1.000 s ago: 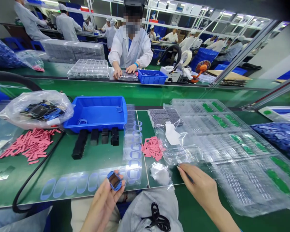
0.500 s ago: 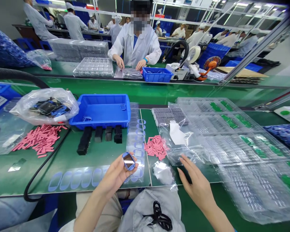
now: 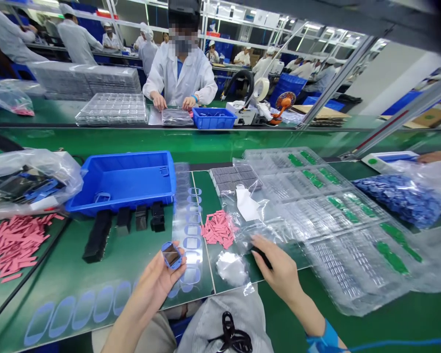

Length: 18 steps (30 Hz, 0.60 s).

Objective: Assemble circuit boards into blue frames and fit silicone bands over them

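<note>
Bench: green top (image 3: 55,264) at my lap, a pale cloth bag (image 3: 224,318) against its edge

Left hand (image 3: 150,289): fingers and thumb closed around a blue-framed module (image 3: 171,255), held just above a film sheet (image 3: 189,230)

Right hand (image 3: 277,269): half curled over a small black piece (image 3: 261,257), grip unclear

Left lying: pink strips (image 3: 218,229), black blocks (image 3: 124,220), blue tray (image 3: 121,181), stacked clear trays (image 3: 338,215)

Beyond: co-worker (image 3: 178,73), both hands at the opposite bench
</note>
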Available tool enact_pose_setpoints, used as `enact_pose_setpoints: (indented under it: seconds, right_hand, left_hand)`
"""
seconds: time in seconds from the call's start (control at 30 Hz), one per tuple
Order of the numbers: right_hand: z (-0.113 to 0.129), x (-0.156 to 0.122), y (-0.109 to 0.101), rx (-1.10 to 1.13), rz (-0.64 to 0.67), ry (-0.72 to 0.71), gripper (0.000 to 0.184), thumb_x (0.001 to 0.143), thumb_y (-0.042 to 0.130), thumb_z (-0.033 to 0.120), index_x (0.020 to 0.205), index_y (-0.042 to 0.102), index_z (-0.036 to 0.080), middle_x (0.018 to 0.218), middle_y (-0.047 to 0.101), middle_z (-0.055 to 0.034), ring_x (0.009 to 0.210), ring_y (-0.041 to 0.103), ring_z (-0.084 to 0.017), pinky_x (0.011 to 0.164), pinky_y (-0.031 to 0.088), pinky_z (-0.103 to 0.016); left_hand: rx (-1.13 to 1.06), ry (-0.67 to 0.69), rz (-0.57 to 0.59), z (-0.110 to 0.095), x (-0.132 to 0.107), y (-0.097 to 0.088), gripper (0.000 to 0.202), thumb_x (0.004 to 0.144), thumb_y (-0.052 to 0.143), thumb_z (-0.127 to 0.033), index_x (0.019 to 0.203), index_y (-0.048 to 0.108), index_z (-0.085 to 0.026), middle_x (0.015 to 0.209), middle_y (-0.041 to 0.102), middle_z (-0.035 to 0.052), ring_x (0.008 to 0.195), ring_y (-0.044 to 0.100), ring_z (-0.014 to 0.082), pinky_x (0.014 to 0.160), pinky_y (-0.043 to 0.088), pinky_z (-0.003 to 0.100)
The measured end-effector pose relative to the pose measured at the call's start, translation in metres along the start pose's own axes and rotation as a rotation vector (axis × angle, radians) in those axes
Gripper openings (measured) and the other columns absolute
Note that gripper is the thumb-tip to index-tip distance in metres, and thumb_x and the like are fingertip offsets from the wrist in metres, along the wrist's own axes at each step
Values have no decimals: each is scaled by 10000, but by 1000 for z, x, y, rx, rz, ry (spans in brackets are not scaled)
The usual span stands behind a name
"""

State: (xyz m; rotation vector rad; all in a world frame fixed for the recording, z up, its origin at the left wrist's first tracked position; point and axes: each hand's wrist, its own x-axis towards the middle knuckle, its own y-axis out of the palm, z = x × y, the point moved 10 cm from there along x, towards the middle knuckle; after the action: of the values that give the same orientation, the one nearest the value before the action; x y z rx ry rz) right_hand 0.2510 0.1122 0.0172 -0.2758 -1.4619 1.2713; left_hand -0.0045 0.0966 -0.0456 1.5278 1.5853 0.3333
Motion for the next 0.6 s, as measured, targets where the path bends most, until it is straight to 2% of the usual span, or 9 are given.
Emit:
enact_pose_setpoints:
  seconds: [0.1,0.23,0.33,0.43,0.53,0.6]
  right_hand:
    - [-5,6,11,-60,104,5,364,906,490,262,1258,498,172,1224,625,-117,1172,561,-269,967,488,-458]
    - [-6,13,20,-108,201,9,449,906,484,349,1314,458,165,1298,571,-114,1192,542,-272,970,471,-472]
    - [-5,12,22,-145,215,36,399,918,450,304,1292,484,170,1278,588,-114,1129,582,-270,904,502,-454]
    - [-5,9,25,-174,223,58,392,927,400,247,1303,467,159,1321,549,-125,1166,553,-267,942,474,-461]
    - [-12,11,31,-200,228,84,465,931,383,286,1365,378,119,1383,471,-168,1264,463,-283,969,459,-455]
    - [-21,19,36,-220,215,108,495,936,379,336,1374,358,107,1358,487,-195,1262,461,-300,951,468,-463]
  left_hand:
    - [-1,-1,3,0,1,1,255,801,650,-324,1016,715,-203,948,740,48,858,665,162,823,542,254]
    - [-3,5,2,0,1,2,248,791,658,-329,1000,723,-211,941,746,40,823,679,147,814,546,221]
    - [-19,16,-6,-1,2,2,232,785,666,-314,987,728,-218,937,753,33,825,687,143,801,553,204]
    - [-32,23,2,-2,2,3,237,784,669,-309,992,728,-211,938,757,39,851,688,149,806,556,204]
    - [-36,11,4,-1,3,3,234,786,667,-309,990,730,-211,941,759,41,836,695,151,805,560,211]
    - [-40,7,-1,-1,3,2,227,783,672,-305,982,733,-214,939,761,40,832,699,151,803,561,209]
